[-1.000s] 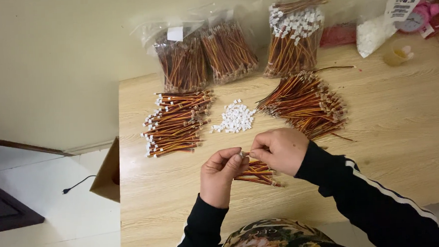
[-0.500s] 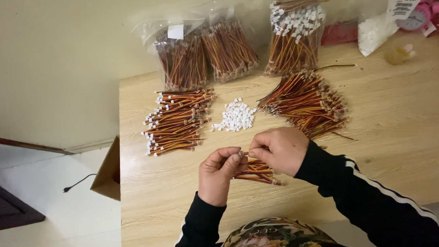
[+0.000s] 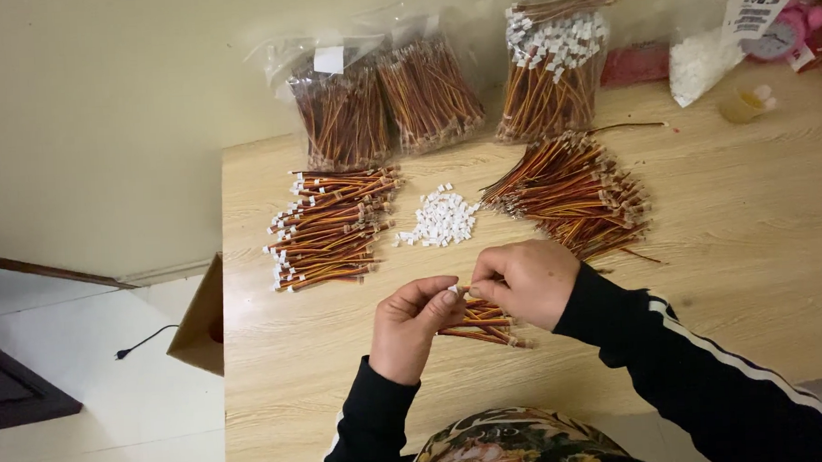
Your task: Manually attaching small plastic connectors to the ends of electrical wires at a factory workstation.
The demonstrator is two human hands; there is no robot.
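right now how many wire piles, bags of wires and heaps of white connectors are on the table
loose wire piles: 3
clear bags of wires: 3
heap of white connectors: 1
total: 7

Soft, even indoor light, faint shadows; far corners look slightly blurred.

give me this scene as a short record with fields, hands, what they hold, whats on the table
left hand: pinches a small white connector
right hand: pinches wire ends beside the left fingertips
under the hands: small wire bundle
table: light wood
centre: pile of white connectors
left pile: wires with white ends
right pile: loose wires
back edge: three clear bags of wires
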